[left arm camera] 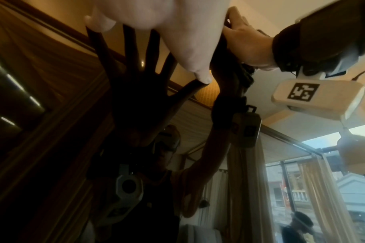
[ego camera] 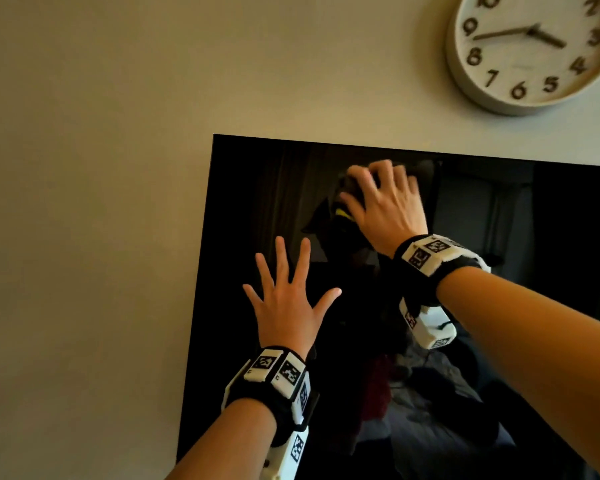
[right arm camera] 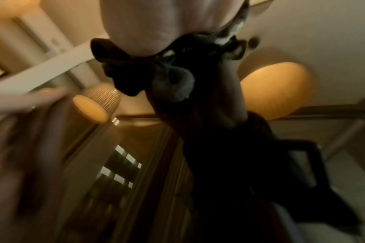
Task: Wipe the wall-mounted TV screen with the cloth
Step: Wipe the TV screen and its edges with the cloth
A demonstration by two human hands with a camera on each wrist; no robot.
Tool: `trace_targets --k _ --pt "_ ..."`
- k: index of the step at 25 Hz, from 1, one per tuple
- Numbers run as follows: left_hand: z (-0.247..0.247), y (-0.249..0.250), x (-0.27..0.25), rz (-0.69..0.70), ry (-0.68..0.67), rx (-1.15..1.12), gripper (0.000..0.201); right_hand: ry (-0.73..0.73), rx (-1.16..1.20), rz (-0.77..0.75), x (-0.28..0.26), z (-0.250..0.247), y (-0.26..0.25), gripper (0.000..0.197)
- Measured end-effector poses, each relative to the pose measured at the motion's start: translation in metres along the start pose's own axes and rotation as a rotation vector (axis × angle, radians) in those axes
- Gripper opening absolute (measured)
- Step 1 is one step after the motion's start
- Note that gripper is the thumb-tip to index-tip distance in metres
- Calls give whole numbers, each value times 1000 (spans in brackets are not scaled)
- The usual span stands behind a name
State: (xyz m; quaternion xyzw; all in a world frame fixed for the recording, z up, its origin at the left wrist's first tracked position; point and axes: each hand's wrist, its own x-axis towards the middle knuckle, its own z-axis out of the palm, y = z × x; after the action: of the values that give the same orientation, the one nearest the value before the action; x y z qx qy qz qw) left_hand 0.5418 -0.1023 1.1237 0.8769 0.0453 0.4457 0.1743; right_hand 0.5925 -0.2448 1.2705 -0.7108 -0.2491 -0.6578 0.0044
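The black wall-mounted TV screen (ego camera: 499,237) fills the lower right of the head view and mirrors the room. My left hand (ego camera: 288,299) lies flat on the screen near its left edge, fingers spread and straight, holding nothing. In the left wrist view its palm (left arm camera: 167,24) meets its own dark reflection. Higher up, near the top edge, my right hand (ego camera: 385,202) presses a bunched dark cloth (ego camera: 329,220) against the glass with curled fingers. In the right wrist view the cloth (right arm camera: 135,74) bulges out under the palm (right arm camera: 139,24). Most of the cloth is hidden by the hand.
A round pale wall clock (ego camera: 530,46) hangs above the TV's top edge at the upper right. Bare beige wall (ego camera: 84,168) lies to the left of and above the screen. The TV's lower part runs out of view.
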Motion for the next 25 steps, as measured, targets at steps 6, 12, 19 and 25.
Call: trace_targets --k 6,12,19,25 --pt "10 -3 0 13 107 43 86 42 11 61 -11 -4 9 39" --pt "14 -5 1 28 145 44 87 94 31 231 -13 -12 28 40" --pt "8 2 -1 -19 107 -23 90 101 37 284 -19 -23 58 41" --pt "5 53 2 19 183 -24 89 124 68 441 -22 -33 91 42"
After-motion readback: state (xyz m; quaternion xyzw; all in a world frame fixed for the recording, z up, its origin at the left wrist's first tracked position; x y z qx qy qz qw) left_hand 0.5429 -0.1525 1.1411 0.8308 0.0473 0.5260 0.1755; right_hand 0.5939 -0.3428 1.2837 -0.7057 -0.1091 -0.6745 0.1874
